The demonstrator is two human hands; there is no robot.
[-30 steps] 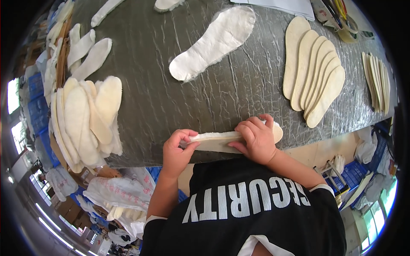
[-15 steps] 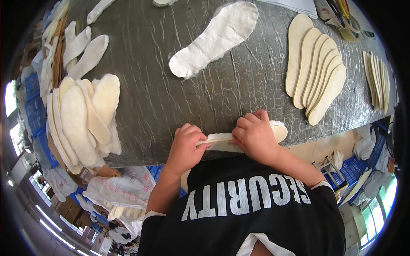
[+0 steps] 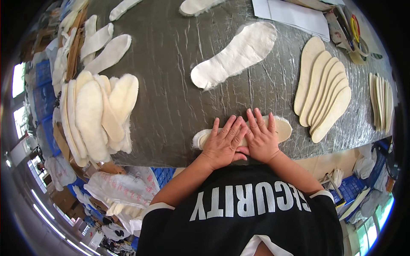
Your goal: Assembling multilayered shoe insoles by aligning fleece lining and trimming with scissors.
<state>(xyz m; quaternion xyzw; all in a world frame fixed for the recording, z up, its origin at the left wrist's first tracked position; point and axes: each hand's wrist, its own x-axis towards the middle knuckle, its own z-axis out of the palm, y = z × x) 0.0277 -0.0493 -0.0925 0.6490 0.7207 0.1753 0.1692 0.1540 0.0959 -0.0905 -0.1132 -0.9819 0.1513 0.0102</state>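
Close to the table's near edge lies a cream insole (image 3: pixel 282 129) with a fluffy white rim, flat on the dark table. My left hand (image 3: pixel 223 143) presses on its left part, palm down with the fingers spread. Beside it my right hand (image 3: pixel 262 141) rests flat on the middle, fingers stretched out; the two hands touch. Between and under the hands much of the insole is hidden. Farther off, a single white fleece insole piece (image 3: pixel 234 55) lies slanted on the table.
A fanned row of beige insoles (image 3: pixel 324 91) lies to the right, with a standing stack of thin insoles (image 3: pixel 380 102) beyond. Fluffy insoles (image 3: pixel 92 115) are heaped at the left. White paper (image 3: pixel 294 17) and a holder with pens and scissors (image 3: pixel 352 36) sit at the far right.
Both hands have gone from pinching the insole's edge to lying flat on it, fingers spread. The insole now lies flat. The whole view has shifted slightly.
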